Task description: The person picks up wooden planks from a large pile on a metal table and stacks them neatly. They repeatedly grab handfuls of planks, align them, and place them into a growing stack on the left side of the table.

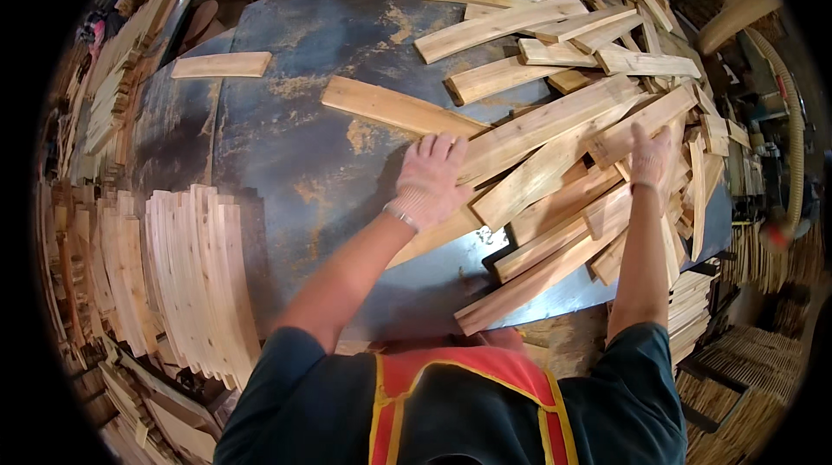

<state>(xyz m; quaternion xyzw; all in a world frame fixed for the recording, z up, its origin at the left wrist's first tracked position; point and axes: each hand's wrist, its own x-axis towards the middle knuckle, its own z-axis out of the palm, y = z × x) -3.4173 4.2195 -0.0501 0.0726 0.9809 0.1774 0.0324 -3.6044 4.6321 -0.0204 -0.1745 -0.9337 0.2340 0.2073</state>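
Step, apparently: picking through the board heap (533, 182). Left hand (433, 181) over end of long board (555, 123), right hand (652, 157) on short board (614, 141) atop heap; clamping cannot be told. Next move likely needs firm grasps.

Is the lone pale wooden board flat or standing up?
Lying flat: the lone pale wooden board rests broad face up on the dark, patchy table.
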